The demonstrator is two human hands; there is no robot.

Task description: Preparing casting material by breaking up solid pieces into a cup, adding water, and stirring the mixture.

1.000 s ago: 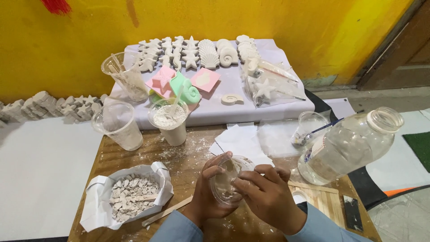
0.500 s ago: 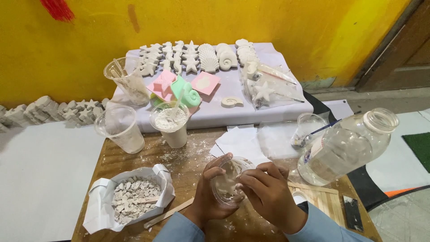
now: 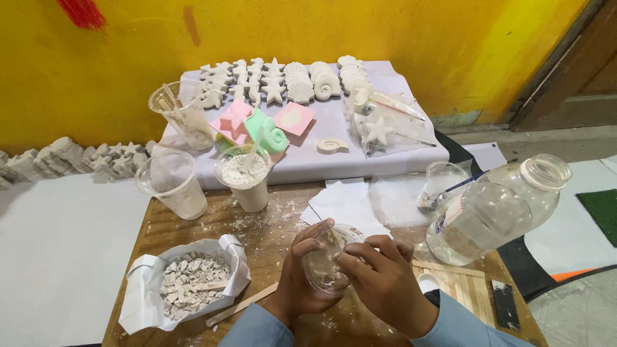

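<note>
Barely any change from the earlier frames: both hands stay on the small clear plastic cup (image 3: 326, 260), fingers shifted slightly, view a touch lower. Left to right I see: white paper bag of grey-white plaster chips (image 3: 186, 283) at the left of the wooden table (image 3: 257, 228), flat wooden stick (image 3: 243, 304) beside it, empty clear cup (image 3: 172, 184), clear cup of white powder (image 3: 245, 177) behind. Left hand (image 3: 301, 275) wrapped around the small cup from below; right hand (image 3: 384, 283) curled over its rim, fingertips pinching the edge. Cup sits mid-table, just above the surface. Big clear glass bottle (image 3: 495, 209) tilted at far right.
</note>
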